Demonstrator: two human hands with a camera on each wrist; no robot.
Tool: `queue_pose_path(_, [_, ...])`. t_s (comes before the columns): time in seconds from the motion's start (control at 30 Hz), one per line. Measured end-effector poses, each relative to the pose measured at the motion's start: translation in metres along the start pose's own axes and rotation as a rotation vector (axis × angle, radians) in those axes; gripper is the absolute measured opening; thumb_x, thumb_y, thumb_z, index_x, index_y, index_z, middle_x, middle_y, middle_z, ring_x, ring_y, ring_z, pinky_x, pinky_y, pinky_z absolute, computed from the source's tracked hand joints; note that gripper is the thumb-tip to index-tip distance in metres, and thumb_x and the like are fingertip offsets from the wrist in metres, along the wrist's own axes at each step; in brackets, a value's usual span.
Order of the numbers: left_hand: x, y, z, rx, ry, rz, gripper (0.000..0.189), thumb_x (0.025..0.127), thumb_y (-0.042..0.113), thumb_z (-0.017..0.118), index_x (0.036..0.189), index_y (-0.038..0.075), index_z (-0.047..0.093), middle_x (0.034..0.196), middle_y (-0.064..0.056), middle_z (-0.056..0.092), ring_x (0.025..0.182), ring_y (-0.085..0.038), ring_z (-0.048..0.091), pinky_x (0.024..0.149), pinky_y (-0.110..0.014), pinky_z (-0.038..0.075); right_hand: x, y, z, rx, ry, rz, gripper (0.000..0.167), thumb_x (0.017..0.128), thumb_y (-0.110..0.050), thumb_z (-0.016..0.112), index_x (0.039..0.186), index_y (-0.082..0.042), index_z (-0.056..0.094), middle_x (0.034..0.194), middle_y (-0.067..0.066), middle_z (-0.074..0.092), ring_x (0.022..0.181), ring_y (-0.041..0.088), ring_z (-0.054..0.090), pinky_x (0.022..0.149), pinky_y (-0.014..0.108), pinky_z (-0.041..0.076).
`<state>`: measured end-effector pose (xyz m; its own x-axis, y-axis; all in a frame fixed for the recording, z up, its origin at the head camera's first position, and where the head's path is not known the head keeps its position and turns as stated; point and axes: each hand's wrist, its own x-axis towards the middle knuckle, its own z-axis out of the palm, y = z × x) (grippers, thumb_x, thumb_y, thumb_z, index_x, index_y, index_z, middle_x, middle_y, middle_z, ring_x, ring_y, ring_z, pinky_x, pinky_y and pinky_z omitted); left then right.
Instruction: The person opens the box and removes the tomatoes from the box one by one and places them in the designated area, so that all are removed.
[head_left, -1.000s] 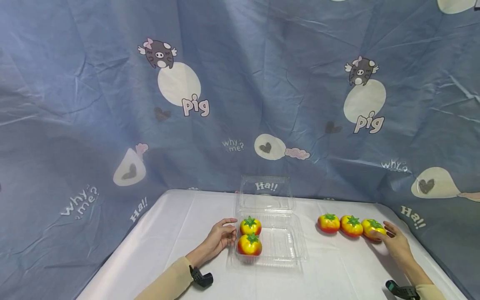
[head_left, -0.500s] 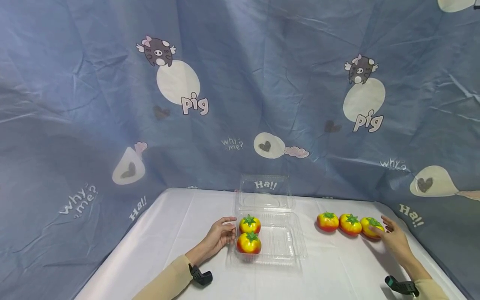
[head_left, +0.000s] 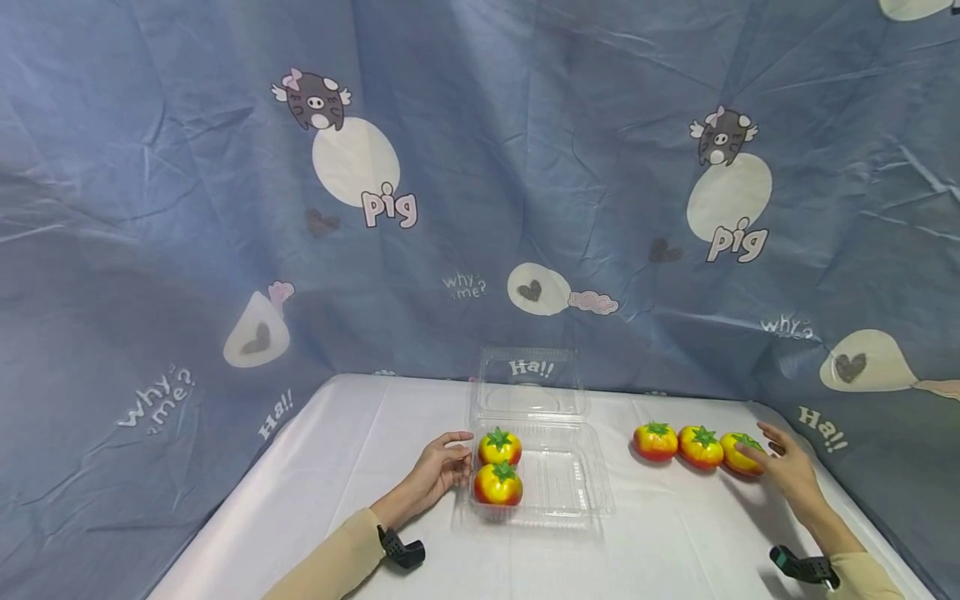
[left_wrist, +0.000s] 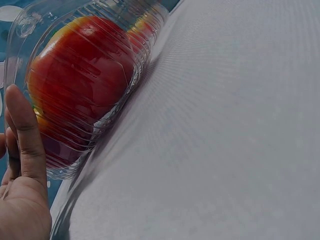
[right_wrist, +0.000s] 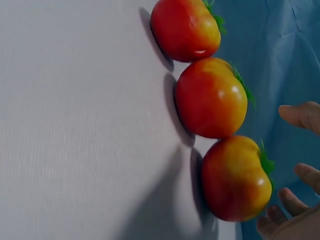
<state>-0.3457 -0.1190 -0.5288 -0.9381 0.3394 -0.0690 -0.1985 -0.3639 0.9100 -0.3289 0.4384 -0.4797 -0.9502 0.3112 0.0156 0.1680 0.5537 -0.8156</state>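
Three red-yellow tomatoes (head_left: 701,450) in a row on white-covered counter (head_left: 660,542). Right hand (head_left: 792,475) beside right-end tomato (head_left: 732,457), fingers spread, grasping nothing. Two more tomatoes (head_left: 498,487) inside clear container (head_left: 558,483), left side. Left hand (head_left: 433,475) at its left wall, fingers loosely bent, nothing gripped; contact unclear.

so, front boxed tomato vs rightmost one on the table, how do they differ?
The front boxed tomato sits inside the clear box; the rightmost tomato sits on the table. In the head view, the right hand partly covers the rightmost tomato; no hand covers the boxed tomato. Both are red and yellow with green tops.
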Motion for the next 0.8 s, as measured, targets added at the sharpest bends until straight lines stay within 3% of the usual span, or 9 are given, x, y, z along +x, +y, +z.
queue_pose_path(0.17, [0.000, 0.000, 0.001, 0.002, -0.001, -0.003, 0.041, 0.094, 0.002, 0.046, 0.133, -0.007, 0.035, 0.074, -0.001, 0.055, 0.057, -0.011, 0.051, 0.050, -0.022, 0.047, -0.003, -0.005, 0.006, 0.036, 0.040, -0.039, 0.088, 0.089, -0.042, 0.065, 0.152, -0.001, 0.020, 0.155, 0.030, 0.019, 0.140, 0.050, 0.020, 0.110, 0.062, 0.025])
queue_pose_path(0.33, [0.000, 0.001, 0.001, -0.005, -0.005, -0.003, 0.040, 0.095, 0.002, 0.045, 0.133, -0.007, 0.035, 0.073, -0.001, 0.055, 0.057, -0.011, 0.052, 0.050, -0.022, 0.047, -0.003, -0.014, 0.010, -0.008, 0.080, -0.103, 0.088, 0.088, -0.046, 0.065, 0.151, -0.001, 0.023, 0.155, 0.028, 0.021, 0.141, 0.049, 0.019, 0.110, 0.065, 0.021])
queue_pose_path(0.47, [0.000, 0.001, 0.001, 0.000, -0.007, 0.002, 0.041, 0.094, 0.002, 0.046, 0.132, -0.007, 0.035, 0.073, -0.001, 0.055, 0.057, -0.011, 0.051, 0.050, -0.022, 0.047, -0.005, -0.020, 0.009, -0.026, 0.078, -0.174, 0.086, 0.088, -0.041, 0.066, 0.149, 0.003, 0.024, 0.152, 0.032, 0.023, 0.139, 0.053, 0.020, 0.110, 0.067, 0.019])
queue_pose_path(0.8, [0.000, 0.000, 0.001, -0.005, 0.001, -0.003, 0.042, 0.094, 0.002, 0.047, 0.133, -0.007, 0.034, 0.072, -0.001, 0.056, 0.056, -0.011, 0.051, 0.049, -0.022, 0.047, -0.014, -0.036, 0.019, -0.040, 0.027, -0.262, 0.080, 0.089, -0.033, 0.068, 0.146, 0.007, 0.028, 0.147, 0.036, 0.029, 0.133, 0.057, 0.027, 0.104, 0.067, 0.027])
